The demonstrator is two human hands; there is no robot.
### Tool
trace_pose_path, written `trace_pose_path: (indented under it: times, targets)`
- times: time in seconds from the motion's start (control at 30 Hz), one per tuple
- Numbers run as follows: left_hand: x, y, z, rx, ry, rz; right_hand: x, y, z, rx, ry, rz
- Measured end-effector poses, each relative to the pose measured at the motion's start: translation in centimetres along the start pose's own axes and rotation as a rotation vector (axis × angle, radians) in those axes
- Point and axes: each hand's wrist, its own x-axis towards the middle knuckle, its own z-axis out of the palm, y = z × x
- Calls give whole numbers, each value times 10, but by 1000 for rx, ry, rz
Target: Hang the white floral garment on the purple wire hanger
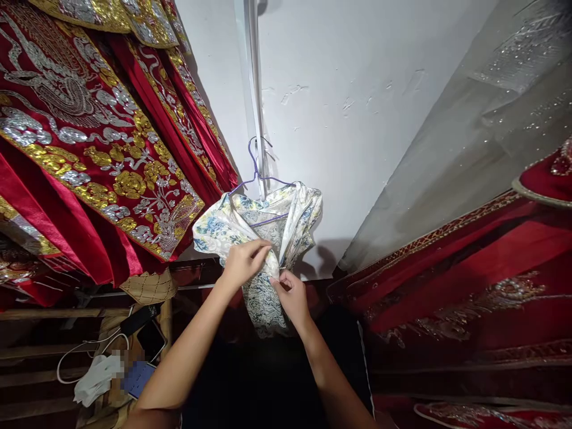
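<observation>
Pinching floral garment [263, 238] front, both hands [268, 280] together.

A purple wire hanger [258, 179] hooks over a white vertical pipe [251, 89] that runs up the white wall [357, 89]. It carries a floral garment [263, 232] in cream, blue and yellow, bunched below the wire.

At seven o'clock from the garment stands a wooden shelf [49, 313] of bare slats. On it lie a dark phone [151, 339], a second dark device [136, 319] just beside it at eleven o'clock, a white cable [84, 348], a crumpled white cloth [96, 381] and a blue item [137, 376].
</observation>
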Motion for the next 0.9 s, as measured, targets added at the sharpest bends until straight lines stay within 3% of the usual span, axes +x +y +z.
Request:
trace_pose_path:
  times: [0.1,0.17,0.33,0.47,0.67,0.9]
  targets:
    - [3,14,4,99,-258,-16,-2,-2,1,14,-4,11]
    - [-1,19,13,189,-332,-66,-2,-2,2,24,1,25]
    - [-10,19,24,313,-341,-136,-2,-6,0,21,29,-1]
    - [-10,16,17,398,-395,-131,-1,-12,-2,63,34,-35]
    - [-14,7,13,337,-391,-61,-1,-10,-1,85,26,-4]
    - [-18,9,29,349,-291,-173,0,-6,3,70,105,34]
